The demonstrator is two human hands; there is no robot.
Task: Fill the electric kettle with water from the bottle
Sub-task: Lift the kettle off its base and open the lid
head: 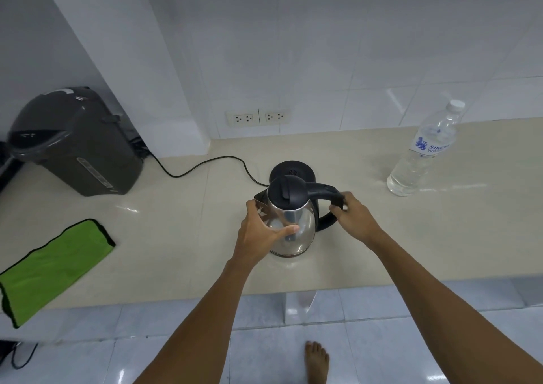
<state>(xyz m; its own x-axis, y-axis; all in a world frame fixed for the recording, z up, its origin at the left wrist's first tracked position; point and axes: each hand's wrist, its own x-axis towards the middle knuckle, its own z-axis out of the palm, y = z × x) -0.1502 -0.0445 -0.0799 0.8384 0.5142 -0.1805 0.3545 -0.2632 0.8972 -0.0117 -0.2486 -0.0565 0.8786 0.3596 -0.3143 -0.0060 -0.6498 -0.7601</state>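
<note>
A steel electric kettle (296, 222) with a black lid, which is down, and a black handle stands on the beige counter (182, 236), just in front of its round black base (292, 170). My left hand (261, 231) wraps the kettle's body below the spout. My right hand (354, 216) grips the handle on the right. A clear water bottle (423, 154) with a white cap and blue label stands upright at the far right, apart from both hands.
A dark grey hot-water dispenser (76, 142) stands at the back left. A black cord (205, 163) runs from the base toward it. A green cloth (50, 269) lies over the counter's front left edge. Wall sockets (258, 117) sit behind. A bare foot (316, 363) is on the tiled floor.
</note>
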